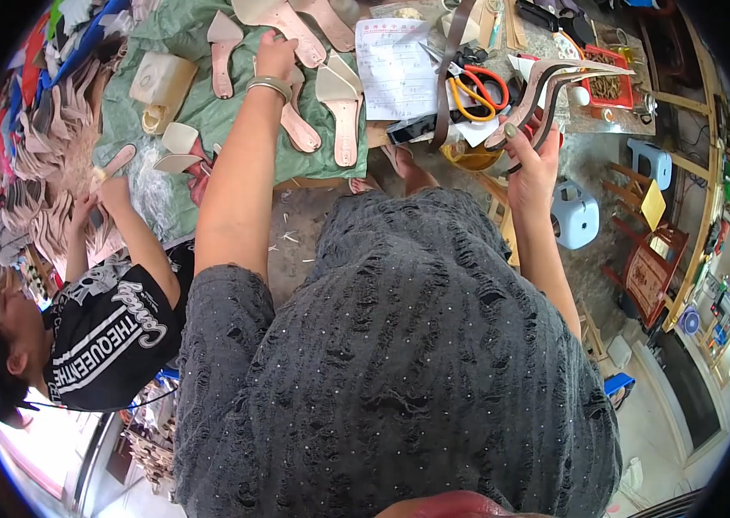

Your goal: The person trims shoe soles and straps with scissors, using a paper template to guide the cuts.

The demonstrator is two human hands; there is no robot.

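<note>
My left hand (275,57), a bangle at its wrist, reaches over the green sheet with its fingers curled together among pale pink sandals. What they grip, if anything, is hidden. A sandal (303,131) lies partly under that wrist, and one with a wide white strap (346,121) rests to its right. Beyond the fingers is a larger sandal (292,34). On the right, my right hand (534,164) is closed on curved shoe soles (527,104), pale with dark edges, held up off the table with their long ends pointing away to the right.
A written paper sheet (398,71), orange-handled scissors (475,93) and a red tray (608,79) of small pieces lie on the table. A cream plastic container (160,86) stands left. A co-worker (106,319) handles a sole nearby. Blue stools (574,214) stand at right.
</note>
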